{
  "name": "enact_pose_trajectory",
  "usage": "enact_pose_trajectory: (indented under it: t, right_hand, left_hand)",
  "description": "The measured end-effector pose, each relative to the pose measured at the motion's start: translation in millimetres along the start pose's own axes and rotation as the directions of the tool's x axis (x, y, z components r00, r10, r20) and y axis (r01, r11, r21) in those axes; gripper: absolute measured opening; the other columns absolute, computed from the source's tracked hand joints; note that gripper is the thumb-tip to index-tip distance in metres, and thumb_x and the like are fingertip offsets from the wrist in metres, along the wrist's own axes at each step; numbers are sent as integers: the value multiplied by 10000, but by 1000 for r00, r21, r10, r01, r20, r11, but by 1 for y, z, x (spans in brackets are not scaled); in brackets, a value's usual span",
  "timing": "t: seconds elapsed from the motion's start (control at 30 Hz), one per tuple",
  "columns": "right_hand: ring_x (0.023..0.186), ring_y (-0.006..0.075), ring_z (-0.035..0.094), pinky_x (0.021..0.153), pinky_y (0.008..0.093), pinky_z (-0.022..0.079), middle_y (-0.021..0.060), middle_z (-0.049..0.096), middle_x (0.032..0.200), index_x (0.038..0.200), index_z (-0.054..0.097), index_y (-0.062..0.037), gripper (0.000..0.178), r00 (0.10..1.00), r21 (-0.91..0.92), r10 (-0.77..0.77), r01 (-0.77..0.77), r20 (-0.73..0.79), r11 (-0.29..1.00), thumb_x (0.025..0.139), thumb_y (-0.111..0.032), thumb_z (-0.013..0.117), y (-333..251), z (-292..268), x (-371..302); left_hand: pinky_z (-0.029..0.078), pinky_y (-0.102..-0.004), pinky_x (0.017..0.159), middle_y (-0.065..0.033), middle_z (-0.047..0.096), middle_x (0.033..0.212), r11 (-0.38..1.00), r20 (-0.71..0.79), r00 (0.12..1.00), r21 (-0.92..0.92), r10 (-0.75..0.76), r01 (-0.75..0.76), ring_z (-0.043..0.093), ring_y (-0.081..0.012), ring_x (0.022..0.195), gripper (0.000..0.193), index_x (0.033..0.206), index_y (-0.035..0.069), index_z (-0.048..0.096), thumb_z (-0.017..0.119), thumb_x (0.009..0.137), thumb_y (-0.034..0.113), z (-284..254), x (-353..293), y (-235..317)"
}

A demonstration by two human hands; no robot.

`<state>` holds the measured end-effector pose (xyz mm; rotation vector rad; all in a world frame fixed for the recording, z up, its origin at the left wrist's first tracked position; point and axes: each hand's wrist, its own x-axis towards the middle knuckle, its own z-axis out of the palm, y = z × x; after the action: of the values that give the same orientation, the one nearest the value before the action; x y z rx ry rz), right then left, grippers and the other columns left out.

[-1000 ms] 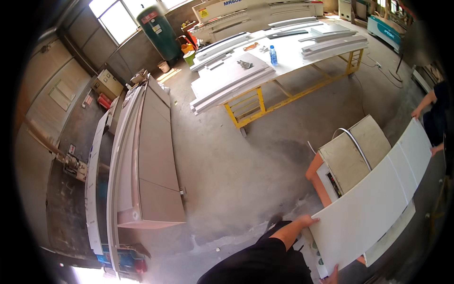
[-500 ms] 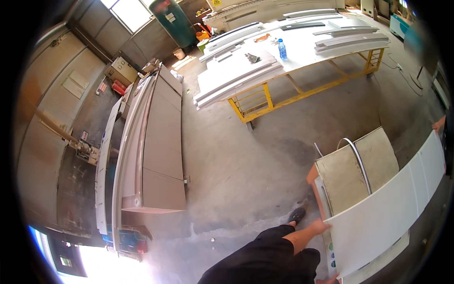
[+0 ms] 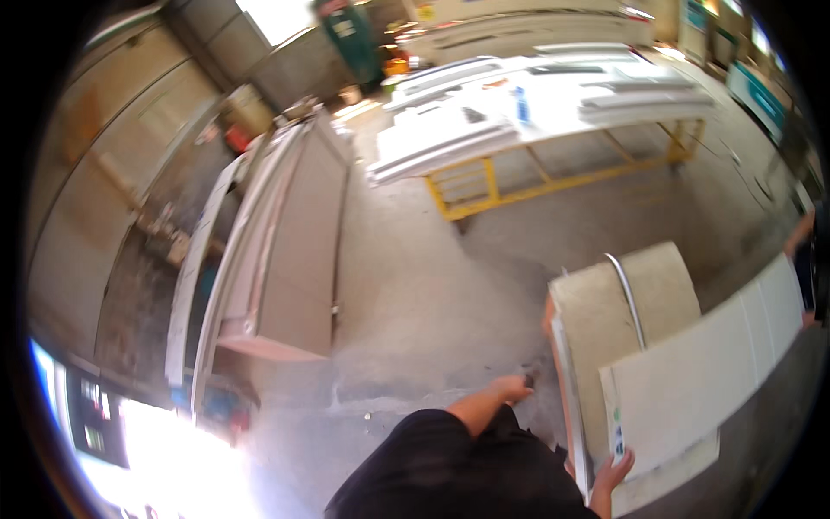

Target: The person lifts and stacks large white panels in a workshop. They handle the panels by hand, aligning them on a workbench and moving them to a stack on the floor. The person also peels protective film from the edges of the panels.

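A long white panel [image 3: 692, 381] lies slanting across the lower right, over a beige board [image 3: 579, 320] on a low stack. My right hand [image 3: 614, 473] is closed on the panel's near left edge, beside a strip of coloured round marks. My left hand [image 3: 514, 389] is off the panel, over the floor to its left. Its fingers are smeared by motion, and I see nothing clearly held in it. Another person's arm [image 3: 801, 232] reaches in at the far right, with a hand at the panel's far end. A curved silver strip [image 3: 626, 298] rests across the beige board.
A yellow-framed table [image 3: 493, 190] ahead carries white panels [image 3: 635, 102] and a blue bottle [image 3: 522, 105]. To the left stands a long grey and pinkish stack [image 3: 298, 251] with long strips leaning along it. A green tank [image 3: 350, 39] is at the back.
My left hand has let go of the panel's edge and moved left. The right hand has come up further into view, along the edge. The whole view has shifted slightly and blurred.
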<state>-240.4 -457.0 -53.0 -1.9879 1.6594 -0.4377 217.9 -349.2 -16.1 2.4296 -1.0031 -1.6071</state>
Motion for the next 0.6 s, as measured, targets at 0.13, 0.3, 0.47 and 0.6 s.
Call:
enact_pose_trajectory:
  t: [0.13,0.3,0.47,0.6]
  right_hand:
    - [1443,397,385,1168,505,335,226,425,1540,1471,462,-35,717,997,-310,64,-47,45,950,852,-276,729,-10,-39,23]
    - [1483,385,327,1178,491,328,231,344,1592,1520,394,-25,827,990,-435,113,-63,90,898,846,-370,726,-16,-54,34]
    - [1445,385,394,1130,489,404,228,382,1574,1470,462,-20,725,983,-314,182,-166,22,935,870,-349,701,-24,-59,53]
    - [1439,366,408,1122,490,413,222,408,1557,1464,481,-40,679,945,-199,322,-304,66,932,894,-348,683,-49,-39,55]
  left_hand:
    - [530,-449,915,-205,728,1091,959,-223,973,-256,61,-119,690,-361,1066,455,1144,39,708,629,949,442,58,-1,-47]
    - [473,-276,652,-45,716,955,651,-186,957,-759,-224,5,633,-113,777,295,1108,76,672,615,978,335,33,14,-92]
    - [470,-312,749,-44,695,1031,288,-182,872,-956,-455,-50,624,-147,902,309,1132,73,650,587,968,327,-75,110,-25]
    - [457,-403,983,-129,652,1248,648,-412,889,-736,-198,-197,589,-249,1158,526,1352,-11,560,590,974,354,-189,244,40]
